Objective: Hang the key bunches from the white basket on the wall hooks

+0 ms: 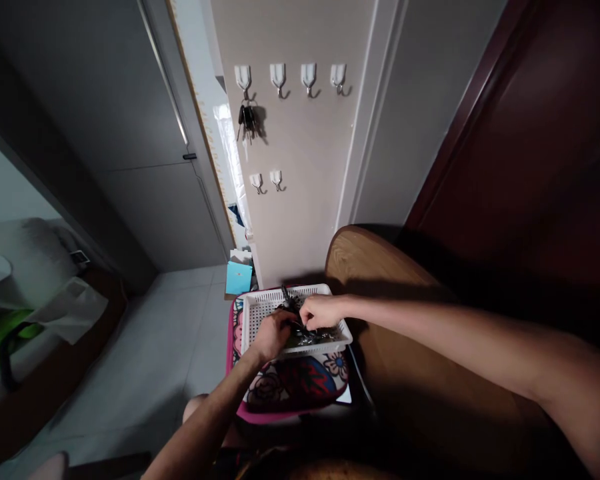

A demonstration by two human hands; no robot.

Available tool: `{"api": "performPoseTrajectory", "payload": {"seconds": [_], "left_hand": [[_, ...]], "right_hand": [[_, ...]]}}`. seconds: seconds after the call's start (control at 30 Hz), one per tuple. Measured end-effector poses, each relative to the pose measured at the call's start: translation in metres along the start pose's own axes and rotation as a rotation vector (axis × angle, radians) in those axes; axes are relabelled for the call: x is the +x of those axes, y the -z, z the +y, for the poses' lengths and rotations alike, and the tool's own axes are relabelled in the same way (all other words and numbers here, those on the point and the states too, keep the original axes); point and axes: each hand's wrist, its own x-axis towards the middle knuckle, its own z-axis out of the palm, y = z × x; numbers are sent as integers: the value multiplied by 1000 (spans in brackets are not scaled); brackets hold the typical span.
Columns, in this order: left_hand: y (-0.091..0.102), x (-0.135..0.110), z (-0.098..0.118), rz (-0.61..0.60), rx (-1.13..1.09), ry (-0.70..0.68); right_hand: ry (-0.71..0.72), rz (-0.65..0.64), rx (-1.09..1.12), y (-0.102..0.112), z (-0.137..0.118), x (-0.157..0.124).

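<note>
A white perforated plastic basket [260, 308] sits on a stool with a colourful flowered cushion [300, 387]. Both of my hands reach into it. My left hand [273, 335] is curled closed over dark small items in the basket. My right hand [321, 311] is also closed, pinching at a dark bunch of keys [291, 303] that sticks up between the hands. What each hand actually grips is too small and dark to name for sure.
On the wall ahead are two rows of white hooks [278, 75]; one bunch of keys [247, 120] hangs from the upper left hook. A round wooden table [380, 280] stands right of the stool. A blue paper bag [239, 275] stands on the tiled floor.
</note>
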Motion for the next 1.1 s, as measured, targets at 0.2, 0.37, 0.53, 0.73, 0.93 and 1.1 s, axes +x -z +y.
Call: {"api": "performPoseTrajectory", "payload": {"seconds": [0.2, 0.37, 0.53, 0.73, 0.93, 1.1], "left_hand": [[-1, 0, -4, 31, -112, 72], [-1, -1, -2, 37, -339, 115], [2, 3, 2, 60, -650, 168], [6, 14, 8, 142, -1010, 313], [11, 28, 13, 353, -1205, 313], [35, 36, 21, 449, -994, 210]], "right_hand": [[-108, 100, 278, 19, -1, 0], [-113, 249, 525, 27, 0, 4], [-100, 392, 564, 31, -4, 4], [-84, 448, 801, 36, -10, 2], [-119, 464, 978, 36, -13, 1], [-144, 450, 888, 36, -11, 0]]}}
